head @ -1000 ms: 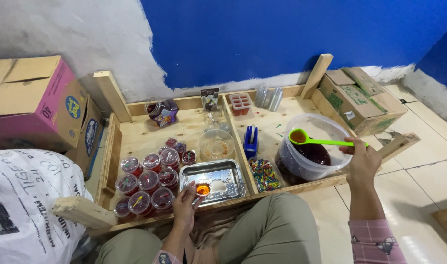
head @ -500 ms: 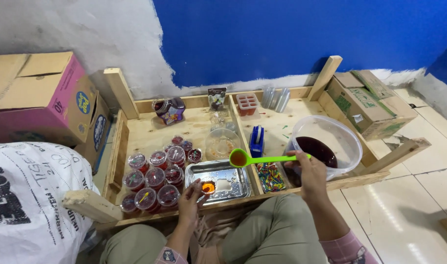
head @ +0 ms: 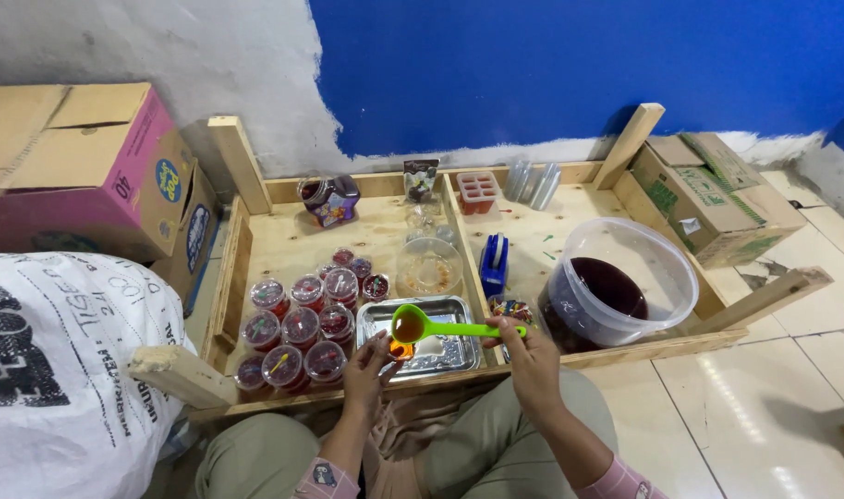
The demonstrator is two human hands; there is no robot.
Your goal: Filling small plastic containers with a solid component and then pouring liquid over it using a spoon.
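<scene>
My right hand grips the handle of a green ladle, whose bowl holds dark liquid and hovers over a small clear cup. That cup sits pinched in the fingers of my left hand, above the front edge of a metal tray. To the right stands a clear plastic bucket with dark red liquid in it. Several filled, lidded cups are grouped to the left of the tray.
All of this lies in a shallow wooden frame on the floor. Inside it are a clear bowl, a blue object, a jar and a pink box. Cardboard boxes flank it; a white sack lies left.
My right hand carried the green ladle from over the bucket leftward to above the cup. My left hand took up a small cup at the tray.
</scene>
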